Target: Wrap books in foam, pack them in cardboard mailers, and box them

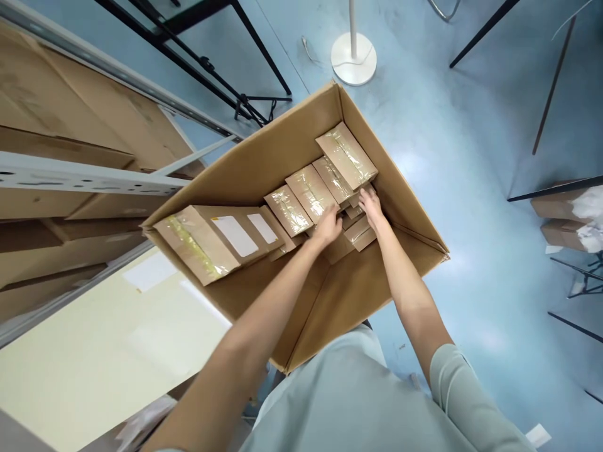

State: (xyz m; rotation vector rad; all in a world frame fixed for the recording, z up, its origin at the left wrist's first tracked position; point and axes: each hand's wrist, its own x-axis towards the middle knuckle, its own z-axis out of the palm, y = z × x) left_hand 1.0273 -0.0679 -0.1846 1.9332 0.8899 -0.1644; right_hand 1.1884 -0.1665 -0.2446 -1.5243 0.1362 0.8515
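Note:
A large open cardboard carton [301, 320] stands in front of me, with several small taped cardboard boxes packed along its far side. My left hand [328, 224] reaches into it, fingers curled against the near edge of a small cardboard box [311, 190] in the row. Close to its right, my right hand [371, 206] has its fingers bent at the end of another small cardboard box [347, 155], the highest one in the far corner. My fingertips are partly hidden among the boxes. Lower small boxes [360, 233] lie beneath and between my hands. A taller taped box [198, 245] with white labels fills the left corner.
On the left is a metal rack [89, 172] with large cardboard boxes [85, 100]. A pale board surface [108, 339] lies below it. Black stand legs [202, 63] and a round white stand base [353, 59] are beyond the carton. Brown boxes [563, 233] sit at right.

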